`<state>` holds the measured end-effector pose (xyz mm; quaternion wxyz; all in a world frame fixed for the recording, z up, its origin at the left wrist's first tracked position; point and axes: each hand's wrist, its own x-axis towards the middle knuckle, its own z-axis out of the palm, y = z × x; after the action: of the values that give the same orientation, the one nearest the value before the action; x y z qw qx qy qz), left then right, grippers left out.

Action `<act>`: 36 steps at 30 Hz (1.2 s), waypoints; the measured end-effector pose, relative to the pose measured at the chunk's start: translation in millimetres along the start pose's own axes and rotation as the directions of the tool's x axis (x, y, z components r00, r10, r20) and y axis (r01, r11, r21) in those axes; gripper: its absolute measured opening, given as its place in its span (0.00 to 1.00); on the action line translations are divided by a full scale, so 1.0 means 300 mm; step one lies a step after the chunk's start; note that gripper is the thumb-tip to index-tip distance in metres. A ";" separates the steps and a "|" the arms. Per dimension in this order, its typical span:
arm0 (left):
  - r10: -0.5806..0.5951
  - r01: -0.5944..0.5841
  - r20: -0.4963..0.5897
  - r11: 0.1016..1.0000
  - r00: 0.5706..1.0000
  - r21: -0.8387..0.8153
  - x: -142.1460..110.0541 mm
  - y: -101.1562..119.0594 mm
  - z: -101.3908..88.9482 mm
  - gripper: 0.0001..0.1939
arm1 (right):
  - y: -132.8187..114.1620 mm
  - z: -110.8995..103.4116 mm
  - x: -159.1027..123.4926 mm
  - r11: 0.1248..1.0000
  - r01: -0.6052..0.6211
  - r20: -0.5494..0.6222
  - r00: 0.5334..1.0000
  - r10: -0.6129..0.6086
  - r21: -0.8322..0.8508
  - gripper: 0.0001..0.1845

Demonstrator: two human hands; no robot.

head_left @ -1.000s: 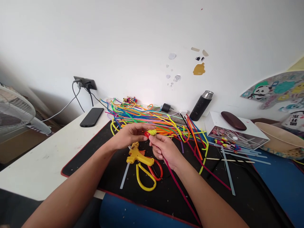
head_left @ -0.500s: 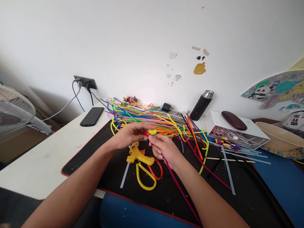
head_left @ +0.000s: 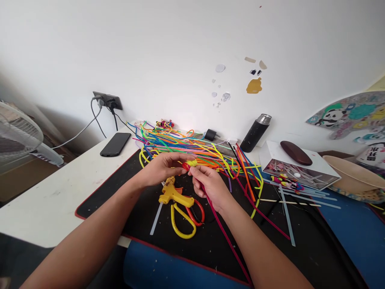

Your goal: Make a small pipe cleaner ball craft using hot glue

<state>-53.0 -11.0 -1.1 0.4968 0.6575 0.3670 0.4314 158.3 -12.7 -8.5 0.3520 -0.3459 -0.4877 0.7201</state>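
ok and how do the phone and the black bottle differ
The phone lies flat, while the bottle stands tilted in view. The phone is a thin slab; the bottle is a cylinder. The phone is dark all over, whereas the bottle has a silvery cap. Both are mainly black.

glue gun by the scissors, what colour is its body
Yellow glue gun, seen best in the head view.

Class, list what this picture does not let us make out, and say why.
Head view:
- scissor blades: hidden under the yellow glue gun
- far side of the red and yellow piece: covered by the left hand and right hand
- rest of the fan: cut off by the left edge
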 end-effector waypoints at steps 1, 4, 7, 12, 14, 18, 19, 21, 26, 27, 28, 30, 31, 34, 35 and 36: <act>-0.001 0.001 0.000 1.000 1.000 0.003 0.001 -0.001 0.000 0.22 | -0.001 0.000 0.000 1.000 0.002 -0.001 1.000 -0.002 -0.005 0.27; -0.001 0.001 -0.005 1.000 1.000 0.004 0.003 -0.004 0.000 0.22 | -0.001 0.000 0.001 1.000 0.007 -0.003 1.000 -0.007 -0.020 0.26; 0.008 -0.008 -0.001 1.000 1.000 -0.001 0.005 -0.007 0.000 0.21 | 0.000 -0.003 0.002 1.000 0.014 0.007 1.000 -0.014 -0.027 0.25; 0.018 -0.018 0.020 1.000 1.000 0.006 0.005 -0.009 -0.002 0.21 | 0.001 -0.006 0.002 1.000 0.023 0.032 0.999 -0.022 -0.022 0.25; 0.012 -0.012 0.026 1.000 1.000 0.010 0.003 -0.008 -0.004 0.21 | 0.002 -0.005 0.002 1.000 0.021 0.034 0.999 -0.021 -0.020 0.25; -0.019 0.019 0.051 1.000 0.999 0.004 0.000 -0.004 -0.008 0.20 | 0.006 -0.005 0.005 1.000 0.014 0.036 0.999 -0.013 -0.020 0.24; -0.029 0.029 0.055 1.000 0.998 0.003 0.000 -0.004 -0.009 0.20 | 0.007 -0.005 0.005 1.000 0.011 0.037 0.999 -0.010 -0.019 0.24; -0.048 0.048 0.064 0.999 0.997 0.004 -0.001 -0.002 -0.011 0.20 | 0.009 -0.005 0.006 1.000 0.006 0.035 0.999 -0.005 -0.021 0.24; -0.039 0.036 0.059 0.998 0.998 0.048 -0.004 -0.002 -0.011 0.19 | 0.010 -0.005 0.005 1.000 0.001 0.028 1.000 0.000 -0.025 0.25; -0.026 0.023 0.049 0.998 0.998 0.066 -0.005 -0.002 -0.010 0.19 | 0.010 -0.004 0.004 1.000 0.000 0.029 1.000 0.001 -0.027 0.25; -0.015 0.012 0.041 0.996 0.999 0.084 -0.006 -0.002 -0.009 0.18 | 0.011 -0.003 0.004 1.000 -0.001 0.029 1.000 0.002 -0.029 0.25; -0.003 -0.001 0.035 0.994 0.999 0.110 -0.006 -0.002 -0.007 0.18 | 0.012 -0.002 0.005 0.999 -0.002 0.028 1.000 0.003 -0.038 0.26; -0.002 -0.003 0.038 0.993 0.999 0.118 -0.006 -0.001 -0.006 0.18 | 0.013 -0.001 0.005 0.999 -0.001 0.027 1.000 0.002 -0.043 0.26; -0.003 -0.004 0.052 0.991 0.999 0.136 -0.006 0.003 -0.007 0.18 | 0.017 -0.001 0.008 0.999 0.003 0.025 1.000 -0.002 -0.052 0.25; -0.003 -0.005 0.057 0.990 0.998 0.144 -0.006 0.004 -0.007 0.19 | 0.019 -0.001 0.008 0.998 0.008 0.024 1.000 -0.007 -0.056 0.25; -0.003 -0.006 0.061 0.988 0.998 0.153 -0.006 0.005 -0.008 0.19 | 0.020 -0.001 0.009 0.998 0.012 0.022 1.000 -0.011 -0.061 0.24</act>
<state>-56.0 -12.3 0.4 0.4557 0.7069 0.3830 0.3820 156.1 -11.9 -14.6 0.3402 -0.3457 -0.5153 0.7066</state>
